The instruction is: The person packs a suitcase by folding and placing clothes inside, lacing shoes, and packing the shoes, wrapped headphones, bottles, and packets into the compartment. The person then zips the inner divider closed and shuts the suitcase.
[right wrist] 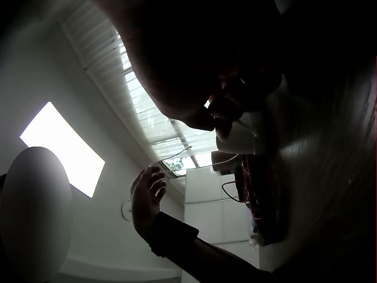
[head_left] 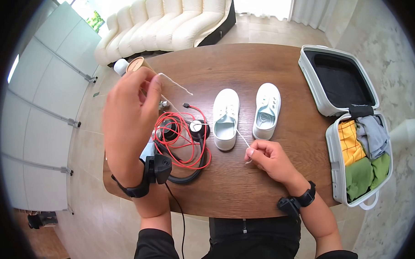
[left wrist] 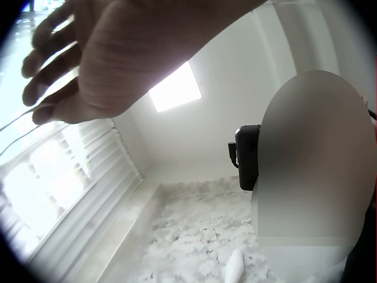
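Note:
Two white lace-up shoes stand on the wooden table (head_left: pixel 302 155) in the head view. From the left shoe (head_left: pixel 232 105) a white shoelace (head_left: pixel 176 83) runs up to my left hand (head_left: pixel 130 111), which is raised above the table's left side and pinches it between thumb and fingers. The lace's loose tip hangs past that hand. In the left wrist view, two strands trail from the fingertips (left wrist: pixel 44 112). Low beside the same shoe, my right hand (head_left: pixel 272 161) pinches the lace's other end. The right shoe (head_left: pixel 269 102) stands apart, untouched.
Black headphones (head_left: pixel 187 179) and a coiled red cable (head_left: pixel 181 163) lie left of the shoes. A brown cylindrical container (head_left: pixel 136 63) and a white-topped item (head_left: pixel 121 66) stand behind my left hand. On the right, an open white suitcase (head_left: pixel 331 156) holds folded clothes (head_left: pixel 351 148).

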Demonstrator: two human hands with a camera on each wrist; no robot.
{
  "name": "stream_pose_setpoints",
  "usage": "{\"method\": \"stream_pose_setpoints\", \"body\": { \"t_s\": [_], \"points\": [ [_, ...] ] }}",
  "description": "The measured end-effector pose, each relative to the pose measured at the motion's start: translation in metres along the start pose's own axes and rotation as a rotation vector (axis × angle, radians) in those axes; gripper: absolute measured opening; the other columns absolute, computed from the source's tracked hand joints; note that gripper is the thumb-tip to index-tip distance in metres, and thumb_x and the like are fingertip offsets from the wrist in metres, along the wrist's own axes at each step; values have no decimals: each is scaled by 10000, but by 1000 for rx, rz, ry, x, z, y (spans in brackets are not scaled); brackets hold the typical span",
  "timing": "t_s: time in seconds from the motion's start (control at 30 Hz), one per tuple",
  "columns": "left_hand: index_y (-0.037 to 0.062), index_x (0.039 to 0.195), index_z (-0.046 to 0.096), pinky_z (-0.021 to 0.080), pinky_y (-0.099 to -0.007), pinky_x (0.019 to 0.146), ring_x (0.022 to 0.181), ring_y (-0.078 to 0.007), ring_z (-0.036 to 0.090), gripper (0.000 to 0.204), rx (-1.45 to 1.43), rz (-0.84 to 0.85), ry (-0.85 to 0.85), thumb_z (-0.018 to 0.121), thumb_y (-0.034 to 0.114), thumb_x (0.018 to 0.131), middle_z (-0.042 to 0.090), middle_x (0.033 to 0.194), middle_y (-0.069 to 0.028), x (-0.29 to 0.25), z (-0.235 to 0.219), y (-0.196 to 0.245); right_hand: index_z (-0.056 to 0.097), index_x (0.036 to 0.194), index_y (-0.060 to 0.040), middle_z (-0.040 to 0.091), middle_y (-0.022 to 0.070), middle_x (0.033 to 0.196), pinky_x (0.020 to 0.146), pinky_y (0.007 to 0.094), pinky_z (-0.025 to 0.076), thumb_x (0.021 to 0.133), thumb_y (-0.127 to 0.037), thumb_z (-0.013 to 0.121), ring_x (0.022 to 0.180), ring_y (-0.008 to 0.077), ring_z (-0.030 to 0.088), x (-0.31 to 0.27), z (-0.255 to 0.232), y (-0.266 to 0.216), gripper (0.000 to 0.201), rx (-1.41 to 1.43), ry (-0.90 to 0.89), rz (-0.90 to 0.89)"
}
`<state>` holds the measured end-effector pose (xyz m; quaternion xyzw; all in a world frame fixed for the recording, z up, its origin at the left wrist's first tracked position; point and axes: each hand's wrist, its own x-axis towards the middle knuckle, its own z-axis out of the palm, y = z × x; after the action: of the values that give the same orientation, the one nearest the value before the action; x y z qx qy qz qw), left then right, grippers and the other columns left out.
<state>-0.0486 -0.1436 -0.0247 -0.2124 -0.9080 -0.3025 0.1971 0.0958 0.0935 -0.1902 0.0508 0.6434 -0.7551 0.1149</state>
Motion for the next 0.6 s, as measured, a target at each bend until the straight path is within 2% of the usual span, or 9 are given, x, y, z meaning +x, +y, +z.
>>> {"method": "stream_pose_setpoints", "body": {
  "t_s": [0.07, 0.13, 0.2, 0.33, 0.4, 0.43, 0.5, 0.57, 0.6],
  "points": [
    [19, 947, 695, 488, -378, 686, 715, -254, 616, 205, 191, -33, -110, 660, 217, 991, 662, 826, -103, -2, 1, 2, 684, 931, -31, 538, -91, 737, 589, 212, 348, 1055, -218, 635, 660, -12, 425, -2, -1, 0, 231, 23, 0, -15],
    [23, 944, 696, 493, -386, 691, 730, -263, 628, 210, 198, -3, -114, 663, 226, 988, 666, 829, -99, -2, 3, 1, 688, 923, -32, 540, -88, 736, 591, 216, 357, 1059, -225, 627, 661, -6, 427, -4, 2, 0, 244, 47, 0, -31],
    [26, 942, 698, 497, -394, 696, 744, -272, 640, 216, 206, 22, -114, 665, 235, 986, 670, 831, -96, -1, 3, 1, 698, 903, -34, 530, -70, 708, 597, 230, 380, 1039, -211, 648, 637, 27, 435, -5, 7, 0, 228, -169, 113, -222],
    [29, 927, 694, 499, -394, 696, 742, -265, 637, 205, 133, 67, -133, 666, 224, 981, 658, 817, -92, -3, 4, 2, 699, 878, -30, 549, -24, 740, 608, 242, 403, 1007, -181, 674, 622, 66, 456, -12, 8, -20, 201, -397, 162, -325],
    [28, 920, 690, 499, -394, 691, 731, -265, 631, 204, 104, 73, -131, 666, 222, 979, 654, 812, -89, -3, 4, 2, 689, 857, -27, 589, 29, 851, 611, 244, 409, 977, -160, 696, 650, 88, 489, -9, 4, -24, 179, -477, 216, -456],
    [24, 911, 684, 498, -392, 680, 721, -265, 627, 201, 76, 88, -145, 668, 215, 976, 653, 808, -87, -3, 4, 3, 689, 857, -27, 589, 29, 851, 611, 244, 409, 977, -160, 696, 650, 88, 489, -6, 2, -29, 179, -483, 211, -454],
    [21, 903, 677, 498, -391, 669, 710, -264, 624, 199, 40, 98, -159, 671, 208, 973, 652, 804, -86, -4, 5, 4, 676, 845, -27, 610, 53, 959, 629, 255, 421, 964, -148, 695, 716, 100, 518, -2, -4, -43, 170, -545, 281, -556],
    [-14, 946, 693, 459, -312, 650, 660, -155, 552, 138, 1, 157, -146, 687, 123, 960, 665, 799, -74, -3, 7, 7, 671, 837, -29, 609, 53, 975, 642, 261, 427, 956, -143, 697, 737, 107, 523, 6, -7, -58, 168, -563, 288, -614],
    [-14, 946, 693, 459, -312, 650, 660, -155, 552, 138, -5, 155, -148, 687, 123, 960, 665, 799, -74, -4, 8, 9, 665, 829, -30, 609, 52, 991, 655, 267, 434, 949, -139, 699, 759, 114, 529, 10, -7, -65, 165, -573, 297, -676]
  ]
}}
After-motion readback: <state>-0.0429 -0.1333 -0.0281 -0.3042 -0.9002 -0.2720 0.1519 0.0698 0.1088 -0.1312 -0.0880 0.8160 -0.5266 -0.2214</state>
